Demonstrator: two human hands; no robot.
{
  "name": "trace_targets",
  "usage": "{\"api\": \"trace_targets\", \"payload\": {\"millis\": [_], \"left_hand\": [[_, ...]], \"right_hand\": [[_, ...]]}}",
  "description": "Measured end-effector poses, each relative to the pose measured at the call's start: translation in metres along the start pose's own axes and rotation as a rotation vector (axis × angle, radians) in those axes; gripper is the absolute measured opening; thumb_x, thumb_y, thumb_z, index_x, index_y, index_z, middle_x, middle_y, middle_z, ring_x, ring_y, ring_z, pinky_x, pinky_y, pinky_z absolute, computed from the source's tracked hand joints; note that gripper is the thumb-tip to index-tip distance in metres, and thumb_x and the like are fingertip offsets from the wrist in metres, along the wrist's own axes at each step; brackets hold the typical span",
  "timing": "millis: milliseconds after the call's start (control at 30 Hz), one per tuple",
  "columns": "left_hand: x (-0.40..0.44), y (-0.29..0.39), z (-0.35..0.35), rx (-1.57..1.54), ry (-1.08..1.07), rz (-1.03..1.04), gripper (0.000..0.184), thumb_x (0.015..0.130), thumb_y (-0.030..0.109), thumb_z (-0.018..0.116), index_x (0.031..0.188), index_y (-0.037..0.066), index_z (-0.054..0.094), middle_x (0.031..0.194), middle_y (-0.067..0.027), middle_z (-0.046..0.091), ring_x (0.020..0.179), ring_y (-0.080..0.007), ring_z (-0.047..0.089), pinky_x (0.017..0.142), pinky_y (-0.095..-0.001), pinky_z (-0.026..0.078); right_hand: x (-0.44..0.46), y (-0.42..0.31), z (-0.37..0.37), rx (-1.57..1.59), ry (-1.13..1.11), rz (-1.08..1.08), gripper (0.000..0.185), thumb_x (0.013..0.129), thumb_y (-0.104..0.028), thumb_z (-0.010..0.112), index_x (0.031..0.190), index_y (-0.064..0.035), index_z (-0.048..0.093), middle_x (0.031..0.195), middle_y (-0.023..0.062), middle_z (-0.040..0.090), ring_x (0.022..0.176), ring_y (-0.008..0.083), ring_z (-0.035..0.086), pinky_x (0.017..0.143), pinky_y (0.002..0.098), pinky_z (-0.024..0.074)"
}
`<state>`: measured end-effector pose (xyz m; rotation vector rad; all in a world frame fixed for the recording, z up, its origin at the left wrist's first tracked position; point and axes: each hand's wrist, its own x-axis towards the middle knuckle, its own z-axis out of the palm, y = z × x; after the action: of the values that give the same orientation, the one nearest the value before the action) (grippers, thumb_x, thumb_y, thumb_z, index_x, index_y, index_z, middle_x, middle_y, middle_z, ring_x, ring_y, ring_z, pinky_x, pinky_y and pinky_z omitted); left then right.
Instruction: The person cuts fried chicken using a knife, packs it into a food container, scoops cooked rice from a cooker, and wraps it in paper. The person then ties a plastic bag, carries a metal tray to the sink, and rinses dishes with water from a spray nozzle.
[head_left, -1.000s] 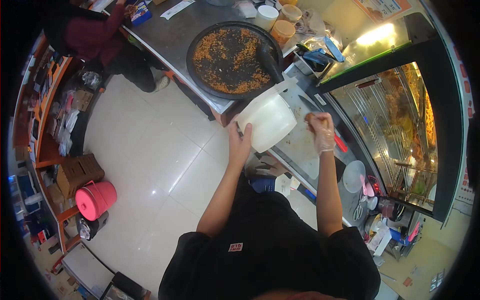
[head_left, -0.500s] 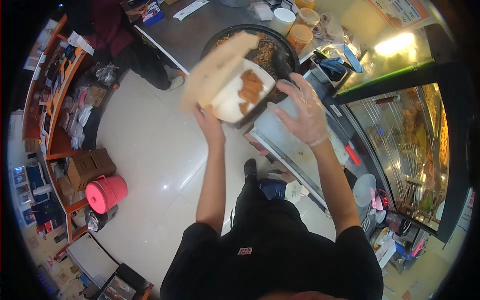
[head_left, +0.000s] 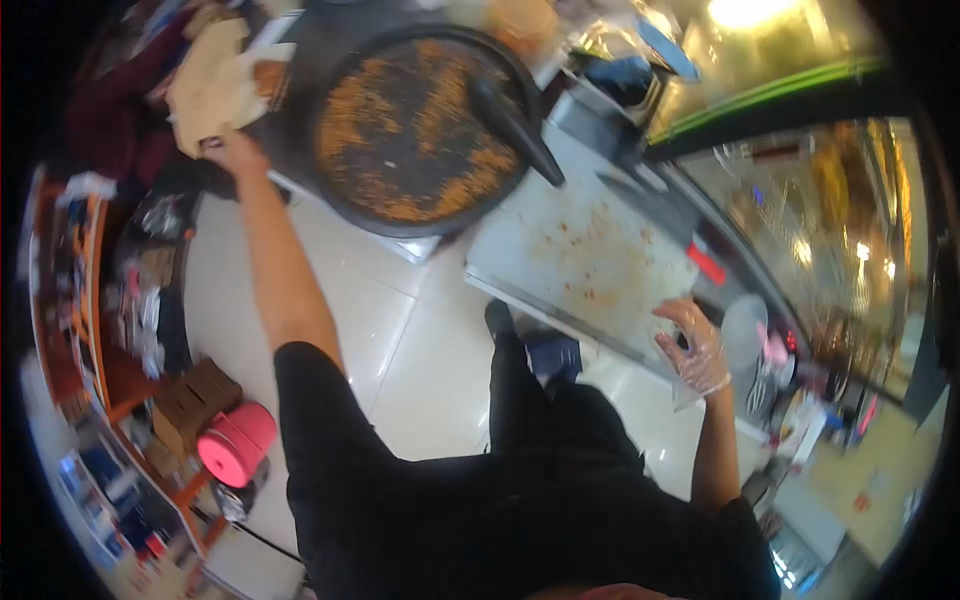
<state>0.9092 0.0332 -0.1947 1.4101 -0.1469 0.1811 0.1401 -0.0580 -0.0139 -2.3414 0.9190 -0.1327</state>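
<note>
Far out at the upper left, my left hand [head_left: 235, 155] grips the near edge of an open paper food box [head_left: 210, 90]; brown food shows at its far side. The box is beside a person in a dark red top [head_left: 110, 130], and whether that person touches it is blurred. My right hand [head_left: 700, 350], in a clear plastic glove, hovers by the right end of a white cutting board [head_left: 520, 240], fingers curved and apart with nothing visible in them. Between my hands sits a wide black pan [head_left: 425, 120] of brown crumbs, a black-handled utensil [head_left: 520, 135] lying in it.
A glass display cabinet [head_left: 800, 220] stands on the right, with a red-handled tool [head_left: 706, 262] near it. A whisk [head_left: 760, 390] lies beyond my right hand. On the floor side at left are a pink bucket [head_left: 235, 445], a cardboard box [head_left: 195, 400] and orange shelving [head_left: 95, 300].
My left hand has carried the food box from over the pan to the upper left, towards the other person. My right hand has drawn back and down, away from the box. The view has shifted.
</note>
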Motion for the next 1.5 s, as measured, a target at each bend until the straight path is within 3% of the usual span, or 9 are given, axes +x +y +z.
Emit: {"api": "trace_targets", "payload": {"millis": [100,233,500,700,833,967,1167,1333,1500], "left_hand": [[-0.015,0.02,0.017,0.137,-0.028,-0.264,0.068,0.089,0.033,0.071,0.136,0.006,0.029,0.124,-0.0133,0.052,0.095,-0.0254,0.058,0.075,-0.0415,0.052],[0.044,-0.047,-0.001,0.492,-0.259,-0.354,0.096,0.091,0.054,0.064,0.152,-0.006,0.02,0.15,-0.017,0.041,0.132,-0.0292,0.045,0.109,-0.0409,0.036],[-0.258,0.026,-0.12,0.239,-0.143,0.325,0.071,0.101,0.027,0.052,0.152,-0.008,0.017,0.155,-0.025,0.03,0.142,-0.0328,0.035,0.115,-0.0396,0.032],[-0.654,-0.099,-0.279,0.179,-0.124,-0.456,0.063,0.104,0.044,0.044,0.149,0.005,0.026,0.147,-0.0166,0.039,0.134,-0.0316,0.043,0.111,-0.0481,0.036],[-0.88,-0.217,-0.31,0.038,-0.207,-1.193,0.058,0.097,0.039,0.062,0.142,0.008,0.042,0.123,-0.0025,0.056,0.11,-0.0138,0.054,0.095,-0.0314,0.043],[-1.045,-0.373,-0.379,0.62,-0.335,-1.071,0.072,0.093,0.038,0.065,0.143,-0.004,0.037,0.137,-0.0251,0.051,0.125,-0.0385,0.05,0.109,-0.0436,0.037],[-1.037,-0.395,-0.39,0.759,-0.286,-0.867,0.076,0.094,0.042,0.062,0.146,-0.005,0.033,0.141,-0.0327,0.043,0.134,-0.0468,0.04,0.111,-0.0457,0.034],[-1.015,-0.445,-0.395,0.715,-0.264,-1.166,0.082,0.096,0.064,0.042,0.144,-0.002,0.04,0.14,-0.0292,0.049,0.131,-0.0407,0.047,0.111,-0.0417,0.034],[-1.012,-0.458,-0.403,0.665,-0.339,-1.211,0.081,0.096,0.069,0.035,0.119,-0.003,0.062,0.11,-0.0237,0.064,0.108,-0.0334,0.059,0.096,-0.0398,0.043]], "right_hand": [[-0.025,0.006,0.008,0.13,-0.17,0.083,0.024,0.084,-0.012,0.072,0.106,-0.0071,0.066,0.109,0.0147,0.066,0.104,0.0348,0.064,0.088,0.0398,0.0522],[-0.072,0.045,0.067,0.417,-0.403,0.166,0.019,0.087,-0.002,0.063,0.106,-0.0052,0.067,0.104,0.0128,0.067,0.1,0.0283,0.065,0.087,0.0381,0.051],[-0.183,0.167,0.222,0.953,-0.635,0.85,0.023,0.093,-0.022,0.067,0.109,-0.0065,0.066,0.099,0.0049,0.068,0.09,0.0176,0.065,0.079,0.0324,0.0534],[-0.31,0.358,0.334,0.772,-0.544,1.158,0.023,0.092,-0.029,0.067,0.106,-0.0111,0.066,0.089,0.0015,0.066,0.077,0.0115,0.062,0.07,0.0289,0.0515],[-0.357,0.498,0.419,0.391,-0.661,1.105,0.023,0.091,-0.028,0.067,0.104,-0.0092,0.066,0.085,0.0017,0.064,0.075,0.0119,0.061,0.069,0.0295,0.052],[-0.343,0.564,0.48,0.46,-0.584,1.172,0.024,0.091,-0.027,0.065,0.106,-0.0089,0.066,0.09,0.0026,0.065,0.079,0.0126,0.062,0.071,0.029,0.0521],[-0.321,0.675,0.609,0.465,-0.562,0.649,0.039,0.086,-0.018,0.069,0.122,-0.006,0.062,0.109,0.0085,0.066,0.1,0.0193,0.061,0.089,0.0326,0.0493],[-0.271,0.661,0.691,0.33,-0.545,0.889,0.066,0.08,-0.017,0.073,0.139,-0.0047,0.047,0.129,0.0103,0.057,0.119,0.021,0.053,0.1,0.0381,0.0439],[-0.28,0.6,0.703,0.767,-0.493,0.801,0.041,0.086,-0.02,0.072,0.124,-0.0093,0.06,0.111,0.001,0.063,0.099,0.0157,0.056,0.09,0.0345,0.0436]]}}
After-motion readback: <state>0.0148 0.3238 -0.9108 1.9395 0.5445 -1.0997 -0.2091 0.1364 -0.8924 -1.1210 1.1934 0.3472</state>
